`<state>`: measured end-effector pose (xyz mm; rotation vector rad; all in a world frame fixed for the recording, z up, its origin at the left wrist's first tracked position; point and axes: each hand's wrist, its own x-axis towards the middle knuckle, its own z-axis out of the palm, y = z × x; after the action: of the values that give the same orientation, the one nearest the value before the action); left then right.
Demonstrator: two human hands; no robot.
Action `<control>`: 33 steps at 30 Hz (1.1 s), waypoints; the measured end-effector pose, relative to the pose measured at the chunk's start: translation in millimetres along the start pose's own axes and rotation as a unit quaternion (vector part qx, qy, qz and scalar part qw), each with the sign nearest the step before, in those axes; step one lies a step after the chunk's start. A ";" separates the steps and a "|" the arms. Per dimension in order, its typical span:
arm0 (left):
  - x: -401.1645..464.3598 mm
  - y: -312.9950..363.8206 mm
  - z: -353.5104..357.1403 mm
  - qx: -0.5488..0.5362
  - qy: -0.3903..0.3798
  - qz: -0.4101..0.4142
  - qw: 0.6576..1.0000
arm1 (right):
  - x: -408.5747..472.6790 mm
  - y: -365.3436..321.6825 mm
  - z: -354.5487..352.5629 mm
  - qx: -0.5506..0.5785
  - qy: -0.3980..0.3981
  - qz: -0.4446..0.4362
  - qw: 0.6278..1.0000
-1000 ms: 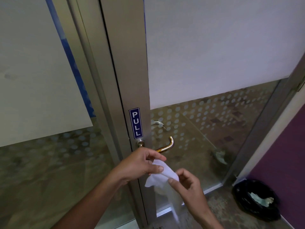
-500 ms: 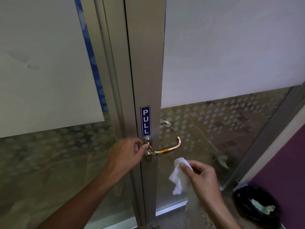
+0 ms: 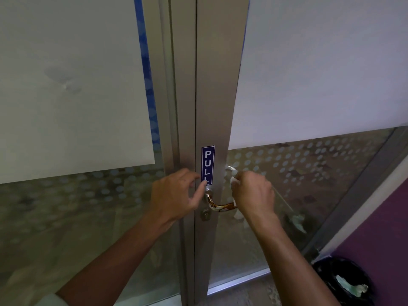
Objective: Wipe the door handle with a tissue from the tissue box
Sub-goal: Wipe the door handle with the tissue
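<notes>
Right hand (image 3: 254, 195) has moved up, now clamping the crumpled white tissue (image 3: 233, 180) onto the curved brass lever door handle's (image 3: 220, 206) 3 o'clock end, left hand (image 3: 176, 195) loosely apart at the hub: wiping starts.

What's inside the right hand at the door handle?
The right hand holds a white tissue, closed over the door handle. The handle's outer end and most tissue are hidden.

The door handle (image 3: 221, 206) is glossy gold-toned metal with dark mottled patches. The door frame (image 3: 217, 85) is matt brushed metal, carrying a smooth blue sign (image 3: 207, 165). The tissue (image 3: 233, 181) is soft white paper. The glass (image 3: 309, 173) is shiny, with frosted dots.
</notes>
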<state>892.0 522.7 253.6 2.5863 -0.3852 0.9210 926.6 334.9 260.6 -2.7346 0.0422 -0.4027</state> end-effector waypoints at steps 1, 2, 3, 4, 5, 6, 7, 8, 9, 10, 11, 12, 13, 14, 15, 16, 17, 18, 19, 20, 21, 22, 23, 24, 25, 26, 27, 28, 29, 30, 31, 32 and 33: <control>0.3 0.4 0.0 -0.005 -0.002 -0.001 1.000 | 2.3 -8.5 4.6 -0.023 -0.005 -0.003 1.000; 0.8 0.5 0.0 -0.010 -0.005 -0.003 1.000 | 3.4 -16.2 9.4 -0.037 -0.014 -0.006 0.999; 1.3 0.4 0.3 -0.013 -0.008 -0.006 1.000 | 3.9 -23.2 14.2 -0.041 -0.024 -0.009 0.999; 1.9 0.0 0.7 -0.015 -0.012 -0.009 1.000 | 4.1 -28.7 18.9 -0.036 -0.039 -0.012 0.999; 2.3 -0.7 0.8 -0.017 -0.015 -0.013 1.000 | 4.6 -32.5 23.9 -0.024 -0.057 -0.014 0.998; 3.0 -1.5 0.7 -0.018 -0.016 -0.018 1.000 | 5.1 -35.2 28.6 -0.010 -0.070 -0.016 0.997; 3.3 -2.6 0.5 -0.019 -0.017 -0.024 0.999 | 5.3 -37.1 32.9 0.007 -0.082 -0.016 0.997; 3.2 -3.9 0.5 -0.021 -0.018 -0.028 0.999 | 5.1 -38.3 36.2 0.026 -0.094 -0.012 0.995; 3.1 -5.0 1.1 -0.024 -0.019 -0.031 0.999 | 4.5 -39.1 39.0 0.048 -0.108 -0.006 0.993; 2.9 -6.2 1.6 -0.027 -0.022 -0.032 0.999 | 3.7 -39.8 41.2 0.073 -0.127 0.002 0.989; 3.0 -7.3 2.2 -0.029 -0.026 -0.033 0.999 | 2.9 -40.1 42.7 0.100 -0.149 0.012 0.984; 3.2 -8.3 2.9 -0.031 -0.030 -0.033 0.999 | 2.2 -39.9 43.5 0.124 -0.166 0.021 0.978; 3.1 -9.6 3.9 -0.032 -0.032 -0.032 0.998 | 1.3 -39.2 43.5 0.140 -0.175 0.025 0.974; 2.6 -11.0 4.6 -0.032 -0.033 -0.031 0.998 | -0.2 -37.9 43.8 0.141 -0.179 0.023 0.973; 1.8 -12.3 5.4 -0.030 -0.034 -0.030 0.998 | -1.7 -35.6 45.1 0.128 -0.180 0.012 0.975; 1.2 -13.1 6.1 -0.028 -0.037 -0.029 0.998 | -3.7 -32.6 47.3 0.102 -0.173 -0.008 0.980; 0.8 -13.3 7.0 -0.025 -0.040 -0.028 0.998 | -6.1 -29.4 50.1 0.067 -0.154 -0.033 0.985; 1.1 -12.9 7.9 -0.022 -0.042 -0.026 0.999 | -9.0 -26.2 53.0 0.031 -0.126 -0.057 0.990; 2.0 -12.1 8.8 -0.018 -0.042 -0.025 0.999 | -11.9 -24.0 55.4 -0.003 -0.097 -0.077 0.992; 3.5 -11.1 9.2 -0.012 -0.041 -0.023 0.999 | -14.8 -22.4 57.8 -0.032 -0.078 -0.093 0.992; 5.2 -9.8 9.4 -0.006 -0.041 -0.021 0.999 | -18.2 -21.9 60.1 -0.058 -0.064 -0.109 0.990; 6.6 -8.7 9.5 0.001 -0.039 -0.017 0.999 | -21.5 -22.3 62.6 -0.081 -0.047 -0.124 0.988; 7.4 -8.1 9.7 0.005 -0.037 -0.014 0.999 | -24.8 -23.1 64.9 -0.098 -0.028 -0.133 0.986; 8.0 -7.7 9.7 0.009 -0.036 -0.011 0.999 | -27.5 -24.5 66.7 -0.109 -0.012 -0.137 0.984; 8.6 -7.3 10.0 0.013 -0.034 -0.008 0.999 | -29.1 -25.5 68.9 -0.117 0.001 -0.139 0.983; 8.9 -6.7 10.5 0.015 -0.032 -0.004 0.999 | -29.6 -25.8 71.4 -0.120 0.016 -0.138 0.983; 9.4 -5.8 11.3 0.015 -0.030 -0.001 0.999 | -29.8 -25.8 73.9 -0.123 0.031 -0.138 0.982; 9.9 -4.8 11.7 0.015 -0.028 0.000 1.000 | -30.0 -25.9 76.4 -0.132 0.044 -0.139 0.980; 10.6 -3.8 11.7 0.015 -0.025 0.003 1.000 | -30.8 -25.8 78.6 -0.144 0.051 -0.143 0.978; 11.6 -2.9 10.7 0.017 -0.021 0.009 1.000 | -32.0 -25.6 80.5 -0.154 0.054 -0.148 0.975; 12.7 -1.9 9.5 0.019 -0.016 0.018 1.000 | -33.8 -25.1 81.9 -0.159 0.051 -0.156 0.973; 14.2 -0.6 8.5 0.020 -0.009 0.033 0.999 | -36.0 -23.7 82.8 -0.161 0.044 -0.166 0.972; 15.8 0.5 8.1 0.024 0.003 0.053 0.998 | -38.5 -22.2 83.5 -0.162 0.037 -0.177 0.970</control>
<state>908.2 516.6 258.2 2.6286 -0.5078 0.9840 912.8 388.8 184.1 -3.0512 -0.4013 -0.6461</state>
